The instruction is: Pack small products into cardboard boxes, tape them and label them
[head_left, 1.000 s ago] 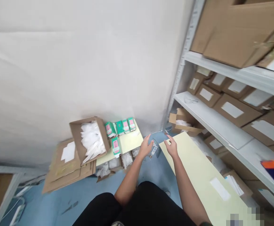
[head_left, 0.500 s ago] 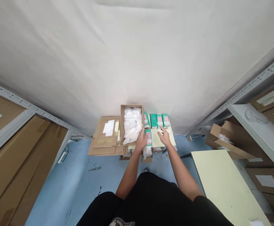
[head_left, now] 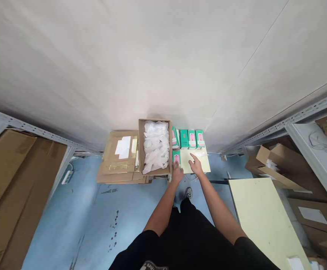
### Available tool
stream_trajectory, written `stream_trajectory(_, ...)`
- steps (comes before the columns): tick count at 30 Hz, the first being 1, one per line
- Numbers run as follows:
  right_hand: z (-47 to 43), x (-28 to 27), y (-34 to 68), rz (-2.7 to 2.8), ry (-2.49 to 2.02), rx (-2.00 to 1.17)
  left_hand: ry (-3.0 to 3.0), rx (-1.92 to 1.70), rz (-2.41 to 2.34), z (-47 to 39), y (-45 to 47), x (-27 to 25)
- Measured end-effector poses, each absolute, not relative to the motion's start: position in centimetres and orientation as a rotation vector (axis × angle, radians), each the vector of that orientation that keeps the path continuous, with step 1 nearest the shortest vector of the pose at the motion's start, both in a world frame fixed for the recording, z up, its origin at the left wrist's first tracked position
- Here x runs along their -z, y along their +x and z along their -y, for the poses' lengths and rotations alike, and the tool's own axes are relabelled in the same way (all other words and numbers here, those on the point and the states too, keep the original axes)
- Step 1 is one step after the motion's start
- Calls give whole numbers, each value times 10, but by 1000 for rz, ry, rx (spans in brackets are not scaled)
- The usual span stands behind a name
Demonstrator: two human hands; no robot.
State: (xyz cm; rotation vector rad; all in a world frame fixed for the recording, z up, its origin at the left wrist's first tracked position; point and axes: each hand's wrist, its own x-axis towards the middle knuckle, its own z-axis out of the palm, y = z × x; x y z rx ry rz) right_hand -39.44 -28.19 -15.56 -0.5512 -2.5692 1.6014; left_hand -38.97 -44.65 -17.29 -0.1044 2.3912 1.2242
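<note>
My left hand (head_left: 177,173) is at the near end of a green box with a pink panel (head_left: 176,155). Its fingers stretch forward over that end, and the contact underneath is hidden. Out over the pale yellow tabletop (head_left: 186,165), my right hand (head_left: 196,165) is open, index finger extended and nothing in it. Several similar green boxes (head_left: 192,139) stand in a row at the back by the wall. Left of them is an open cardboard carton (head_left: 141,148) filled with white, crumpled plastic-wrapped items (head_left: 156,146).
Flattened cardboard (head_left: 121,165) with white labels lies left of the carton. Metal shelving with large cartons (head_left: 20,176) rises at left. More shelving with boxes (head_left: 311,213) is on the right, beside another pale table (head_left: 264,221). A clear plastic piece (head_left: 200,153) lies near the row.
My left hand has moved from the carton's right edge onto the near green box. My right hand has drawn slightly back from the row of boxes. The view has shifted.
</note>
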Motion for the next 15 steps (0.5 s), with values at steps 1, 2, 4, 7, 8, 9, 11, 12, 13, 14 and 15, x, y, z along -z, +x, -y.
stream_trajectory(1,280,164,-393,2582,-563,-1602,-155,-1213,-2430,446,-393,180)
stream_trajectory(2,278,174,-391,2595,-576,-1609,-213,-1195,-2451,446,-397,187)
stream_trajectory(4,275,193,-389,2612,-623,-1640,-334,-1143,-2436,445,-402,200)
stream_trajectory(7,276,223,-387,2594,-786,-1729,-396,-1128,-2344,442,-400,219)
stream_trajectory(8,278,233,-387,2576,-860,-1780,-381,-1155,-2311,441,-397,224)
stream_trajectory(9,281,242,-387,2552,-923,-1846,-357,-1195,-2282,440,-393,230)
stream_trajectory(11,289,258,-387,2498,-956,-2009,-323,-1279,-2228,439,-387,238)
stream_trajectory(12,294,263,-386,2473,-921,-2087,-319,-1314,-2204,439,-384,241)
stream_trajectory(13,299,268,-386,2451,-866,-2144,-323,-1341,-2178,439,-382,243)
stream_trajectory(14,303,271,-385,2434,-811,-2173,-331,-1359,-2151,441,-381,244)
stream_trajectory(15,306,273,-385,2423,-767,-2178,-339,-1374,-2127,443,-380,245)
